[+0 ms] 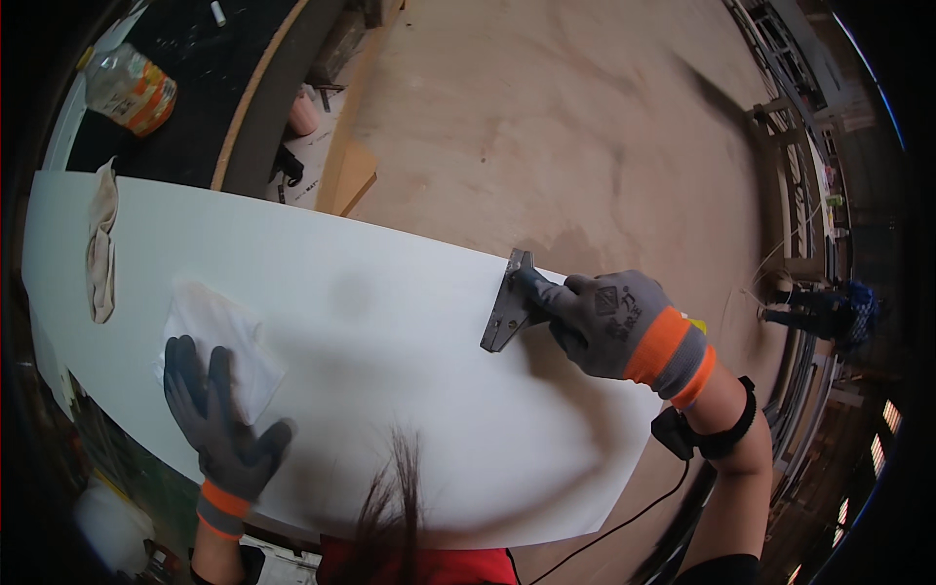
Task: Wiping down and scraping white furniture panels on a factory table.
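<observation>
A large white board lies across in front of me. My left hand, in a grey glove with an orange cuff, rests flat with fingers extended on a white cloth on the board. My right hand, gloved alike, is closed around a scraper with a wide dark metal head, held at the board's far right edge; most of its handle is hidden by the hand. A crumpled beige cloth lies near the board's left end, apart from both hands.
A clear plastic bottle with an orange label lies on a black surface beyond the board's left. A pink container sits in the gap below. A cable runs by my right arm. Another person is far right.
</observation>
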A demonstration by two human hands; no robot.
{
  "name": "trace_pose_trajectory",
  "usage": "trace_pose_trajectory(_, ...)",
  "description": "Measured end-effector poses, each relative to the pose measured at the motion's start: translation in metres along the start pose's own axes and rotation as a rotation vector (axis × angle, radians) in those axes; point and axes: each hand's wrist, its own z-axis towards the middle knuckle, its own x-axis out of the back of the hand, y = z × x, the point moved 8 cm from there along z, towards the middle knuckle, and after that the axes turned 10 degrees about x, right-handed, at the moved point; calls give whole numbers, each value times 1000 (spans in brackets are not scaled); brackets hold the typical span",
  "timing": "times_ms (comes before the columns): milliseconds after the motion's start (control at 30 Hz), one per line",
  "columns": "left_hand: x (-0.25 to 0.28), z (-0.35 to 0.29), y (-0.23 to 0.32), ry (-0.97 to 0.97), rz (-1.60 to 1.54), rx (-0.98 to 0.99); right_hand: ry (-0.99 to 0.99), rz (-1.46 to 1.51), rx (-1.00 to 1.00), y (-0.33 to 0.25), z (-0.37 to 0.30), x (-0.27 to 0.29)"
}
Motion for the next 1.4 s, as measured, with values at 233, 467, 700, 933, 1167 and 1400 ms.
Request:
trace_pose_trajectory(233, 5, -11, -31, 84, -84, -3, -24, -27, 17, -27, 37, 25)
trace_pose_trajectory(467, 20, 45, -40, 238, -118, -76, 90, -13, -1, -31, 20, 22)
trace_pose_trajectory(700, -21, 58, -47, -36, -12, -90, 36, 18, -33, -44, 44, 25)
trace_pose_trajectory(933, -5, 36, -128, -77, -51, -120, 9, -58, 75, -94, 119, 61)
trace_pose_trajectory(1167, 21, 18, -176, 93, -140, -58, -83, -131, 94, -141, 194, 96)
trace_pose_trajectory(1400, 42, 67, -242, 327, -129, 106, 74, -63, 25, -135, 165, 84)
